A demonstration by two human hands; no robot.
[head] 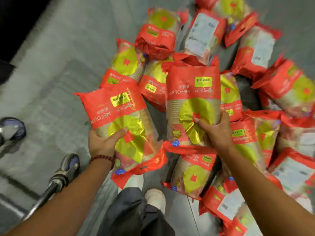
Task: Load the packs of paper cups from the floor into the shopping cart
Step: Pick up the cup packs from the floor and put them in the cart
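Several red-and-gold packs of paper cups lie heaped on the grey floor (56, 68), filling the right half of the view. My left hand (104, 142) grips one pack (122, 116) from its left side, thumb on the gold circle, holding it above the floor. My right hand (216, 132) grips a second pack (192, 103) from its right side, thumb across the gold circle, lifted over the pile (255, 53). Only the cart's lower frame and wheels (68, 167) show at the lower left; its basket is out of view.
Another cart wheel (12, 128) sits at the left edge. My feet in pale shoes (156, 198) and dark trousers stand at the bottom centre, right beside the pile. Bare grey floor stretches across the upper left.
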